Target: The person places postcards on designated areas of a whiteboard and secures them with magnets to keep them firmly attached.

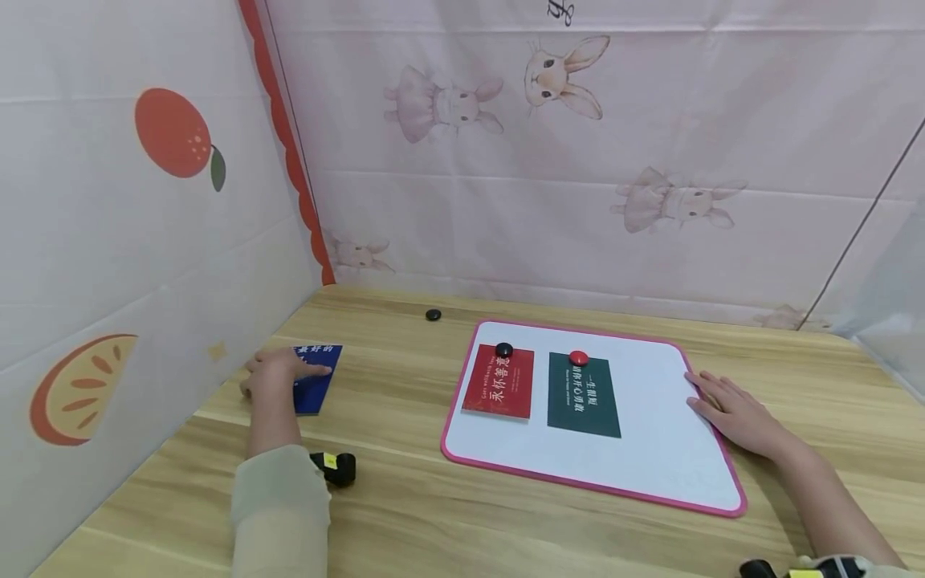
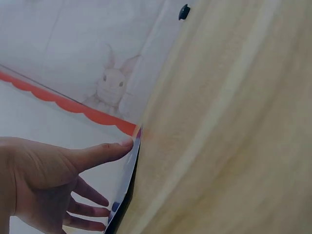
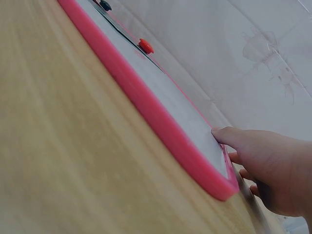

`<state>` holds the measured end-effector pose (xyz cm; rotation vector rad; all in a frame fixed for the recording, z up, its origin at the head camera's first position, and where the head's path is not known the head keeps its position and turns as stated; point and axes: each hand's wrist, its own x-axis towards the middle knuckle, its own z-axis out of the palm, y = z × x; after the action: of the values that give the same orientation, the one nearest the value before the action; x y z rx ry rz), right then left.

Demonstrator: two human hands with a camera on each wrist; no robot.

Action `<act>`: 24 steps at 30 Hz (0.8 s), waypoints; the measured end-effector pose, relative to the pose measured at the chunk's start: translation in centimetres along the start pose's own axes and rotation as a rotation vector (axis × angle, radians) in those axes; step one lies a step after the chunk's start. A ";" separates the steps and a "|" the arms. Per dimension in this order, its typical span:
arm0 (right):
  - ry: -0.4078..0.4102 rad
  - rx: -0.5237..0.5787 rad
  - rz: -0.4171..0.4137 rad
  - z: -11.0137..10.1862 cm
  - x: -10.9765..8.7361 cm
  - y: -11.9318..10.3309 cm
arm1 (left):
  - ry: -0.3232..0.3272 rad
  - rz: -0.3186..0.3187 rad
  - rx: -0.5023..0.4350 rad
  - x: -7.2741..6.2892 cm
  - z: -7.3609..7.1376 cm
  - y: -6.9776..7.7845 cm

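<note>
At the left of the head view, my left hand [image 1: 273, 376] reaches over a dark blue card [image 1: 312, 395] with white lettering on the table. In the left wrist view the thumb touches the card's face, and the other fingers spread toward its far edge. My right hand [image 1: 744, 417] rests at the right edge of a pink-framed whiteboard [image 1: 665, 449], thumb on the white surface and fingers along the frame. On the board lie a red card [image 1: 499, 393], with a black round magnet [image 1: 503, 350] at its top, and a green card [image 1: 578, 409], with a red magnet [image 1: 579, 358].
A loose black magnet [image 1: 433, 315] lies on the wood-grain table [image 1: 390, 498] behind the board's left corner. A printed white sheet [image 1: 181, 265] walls the left side, and a pink sheet with rabbits [image 1: 470, 201] walls the back.
</note>
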<state>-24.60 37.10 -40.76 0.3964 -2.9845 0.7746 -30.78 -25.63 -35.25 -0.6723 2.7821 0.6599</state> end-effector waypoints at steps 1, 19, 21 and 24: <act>0.000 0.001 -0.001 0.0 0.0 0.0 | 0.003 -0.003 0.011 0.1 0.1 0.0; -0.004 -0.001 0.000 0.0 -0.1 -0.1 | 0.076 0.015 -0.104 0.5 -0.1 -0.7; -0.004 0.001 0.000 0.0 -0.2 -0.1 | 0.074 0.040 -0.138 0.6 -0.2 -1.0; -0.003 0.005 -0.001 0.0 -0.2 0.0 | 0.038 0.087 -0.180 0.7 -0.6 -1.5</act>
<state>-24.42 37.17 -40.78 0.3999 -2.9852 0.7821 -30.73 -27.38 -35.44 -0.6054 2.8233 0.9339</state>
